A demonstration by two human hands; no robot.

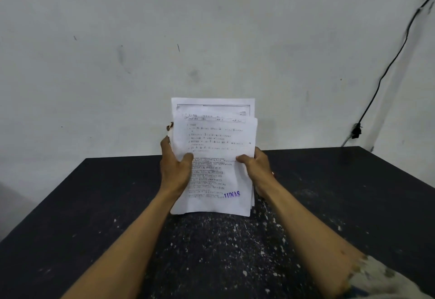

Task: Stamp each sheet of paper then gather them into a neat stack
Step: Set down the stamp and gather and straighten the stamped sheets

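— Holding them upright for what?

— So the bottom edges can drop level on the table (pixel 94 204). My left hand (pixel 175 169) and right hand (pixel 256 167) each clasp a side of the sheets (pixel 215 157), thumbs in front.

— Are they even?

— No, one back sheet pokes up higher. The front page carries its purple stamp (pixel 232 194), so I judge only squaring remains.
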